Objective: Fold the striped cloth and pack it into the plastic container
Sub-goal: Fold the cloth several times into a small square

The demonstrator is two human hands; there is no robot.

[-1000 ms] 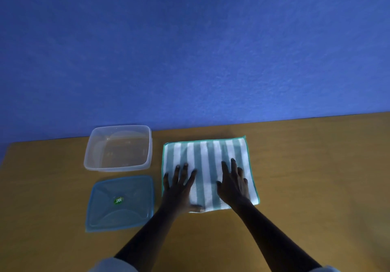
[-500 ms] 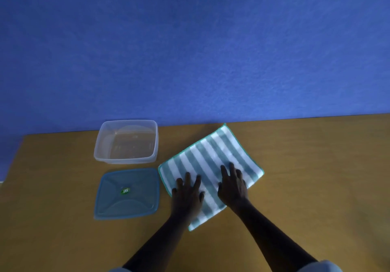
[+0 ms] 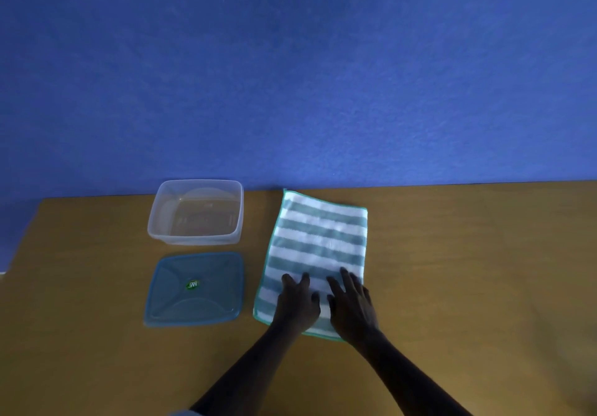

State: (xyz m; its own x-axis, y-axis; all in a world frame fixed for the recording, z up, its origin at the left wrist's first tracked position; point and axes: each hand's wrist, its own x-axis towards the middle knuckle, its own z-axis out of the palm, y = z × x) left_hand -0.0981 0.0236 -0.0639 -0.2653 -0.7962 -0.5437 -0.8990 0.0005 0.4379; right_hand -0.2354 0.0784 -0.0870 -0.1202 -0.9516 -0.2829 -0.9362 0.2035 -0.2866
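Striped cloth [image 3: 318, 247]: laid flat on the worktop [image 3: 468, 270], stripes running crosswise, long side pointing away toward the wall; its far corner reaches the worktop's back edge.
Left hand [image 3: 295, 305]: pressed palm-down on the cloth's near end, grip apart, fingers spread.
Right hand [image 3: 352, 307]: pressed flat just beside the left, grip likewise apart, nothing clasped.
Plastic container [image 3: 196, 211]: clear, set to the left of the cloth, apart from it.
Lid [image 3: 193, 289]: blue, laid flat nearer than the container, a small green label at its centre.
Blue wall [image 3: 290, 76]: seen behind the worktop.
Hidden: the cloth's near edge is partly covered by both hands; the label's print cannot be read.
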